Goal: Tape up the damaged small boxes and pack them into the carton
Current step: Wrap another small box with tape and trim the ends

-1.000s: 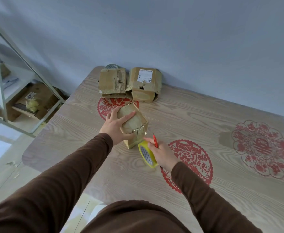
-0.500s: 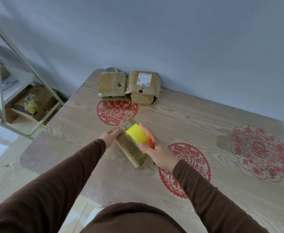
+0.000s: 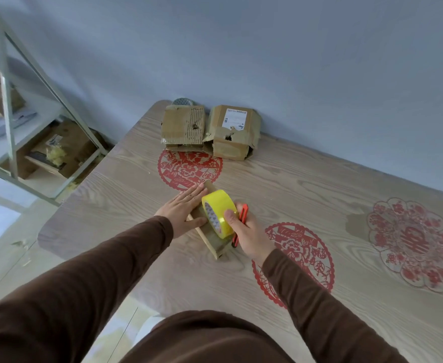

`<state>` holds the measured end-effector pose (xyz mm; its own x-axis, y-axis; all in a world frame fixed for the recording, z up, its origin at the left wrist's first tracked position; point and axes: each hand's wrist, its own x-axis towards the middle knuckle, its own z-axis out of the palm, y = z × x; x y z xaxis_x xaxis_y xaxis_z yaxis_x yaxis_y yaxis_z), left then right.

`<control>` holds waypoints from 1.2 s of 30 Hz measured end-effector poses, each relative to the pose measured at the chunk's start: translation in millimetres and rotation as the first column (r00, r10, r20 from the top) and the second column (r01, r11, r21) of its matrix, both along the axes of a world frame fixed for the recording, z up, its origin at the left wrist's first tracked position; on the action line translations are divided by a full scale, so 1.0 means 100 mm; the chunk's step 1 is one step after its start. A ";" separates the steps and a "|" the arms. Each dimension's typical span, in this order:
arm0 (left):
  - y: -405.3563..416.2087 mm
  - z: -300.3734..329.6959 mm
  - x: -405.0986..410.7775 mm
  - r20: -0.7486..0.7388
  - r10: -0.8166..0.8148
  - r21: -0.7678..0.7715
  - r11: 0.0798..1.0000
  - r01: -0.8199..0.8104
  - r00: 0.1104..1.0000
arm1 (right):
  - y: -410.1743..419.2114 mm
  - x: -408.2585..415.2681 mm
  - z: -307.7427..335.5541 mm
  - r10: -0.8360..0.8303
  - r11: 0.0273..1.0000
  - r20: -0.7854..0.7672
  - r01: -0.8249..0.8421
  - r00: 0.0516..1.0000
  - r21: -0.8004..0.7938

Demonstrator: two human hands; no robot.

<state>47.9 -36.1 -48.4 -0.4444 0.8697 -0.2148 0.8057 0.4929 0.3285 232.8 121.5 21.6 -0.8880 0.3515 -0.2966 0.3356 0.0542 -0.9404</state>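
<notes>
Left hand (image 3: 182, 214) fingers flat and straight, pressing the small box (image 3: 216, 243) onto the table (image 3: 306, 184); right hand (image 3: 249, 235) fingers curled round the yellow tape roll (image 3: 219, 212) on top of that box, red cutter (image 3: 242, 218) tucked in the same grip. Looks like taping in progress: next, run the strip along the box, then cut. Two more damaged boxes (image 3: 209, 131) sit well beyond it by the wall; can't identify the packing carton.

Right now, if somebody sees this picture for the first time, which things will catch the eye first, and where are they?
The bright yellow tape roll stands out at the table's middle, gripped by the right hand together with a red cutter, on a small box that the left hand presses flat. Two torn boxes sit at the far edge by the wall, and red paper-cut designs mark the table.
</notes>
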 end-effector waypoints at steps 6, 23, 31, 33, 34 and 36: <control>-0.03 0.00 0.03 -0.082 0.011 -0.073 0.997 -0.017 0.997 | -0.04 0.56 0.30 0.140 0.976 0.209 -0.171 0.968 0.138; 0.06 0.17 0.59 -0.194 -0.072 -0.124 0.991 0.048 0.978 | -0.07 0.67 -0.30 0.144 0.887 0.508 -0.338 0.849 0.314; 0.11 0.05 0.66 -0.229 -0.096 -0.270 0.962 0.031 0.969 | -0.06 0.67 -0.44 0.214 0.884 0.481 -0.378 0.850 0.275; 0.13 0.07 0.54 -0.256 -0.166 -0.263 0.960 0.096 0.952 | -0.11 0.70 -0.45 0.299 0.865 0.449 -0.438 0.842 0.245; 0.14 0.09 0.48 -0.256 -0.223 -0.247 0.956 0.160 0.941 | -0.15 0.71 -0.46 0.302 0.880 0.427 -0.422 0.852 0.219; 0.17 0.14 0.40 -0.271 -0.360 -0.220 0.926 0.307 0.893 | -0.23 0.72 -0.47 0.246 0.952 0.370 -0.295 0.896 0.083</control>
